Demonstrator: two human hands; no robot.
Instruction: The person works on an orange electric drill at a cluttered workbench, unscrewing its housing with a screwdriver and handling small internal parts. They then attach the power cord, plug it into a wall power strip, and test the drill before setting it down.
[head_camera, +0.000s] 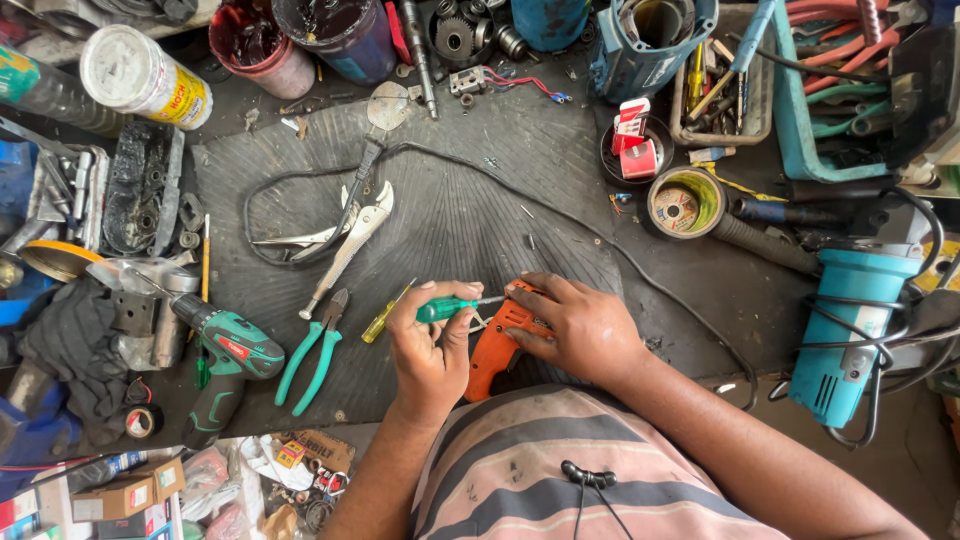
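My left hand (428, 345) grips a green-handled screwdriver (445, 309), its shaft pointing right into an orange power drill body (494, 350). My right hand (577, 325) lies over the top of that orange drill and holds it down on the dark ribbed rubber mat (470, 200). A yellow-handled screwdriver (383, 319) lies just left of my left hand. Both forearms reach in from the bottom, over my striped shirt.
Green-handled pliers (312, 358), locking pliers (350, 235) and a green cordless drill (225, 365) lie to the left. A teal angle grinder (850, 320) with a black cable sits at right. Tubs, cans, gears and a tool tray crowd the back edge; small boxes lie at bottom left.
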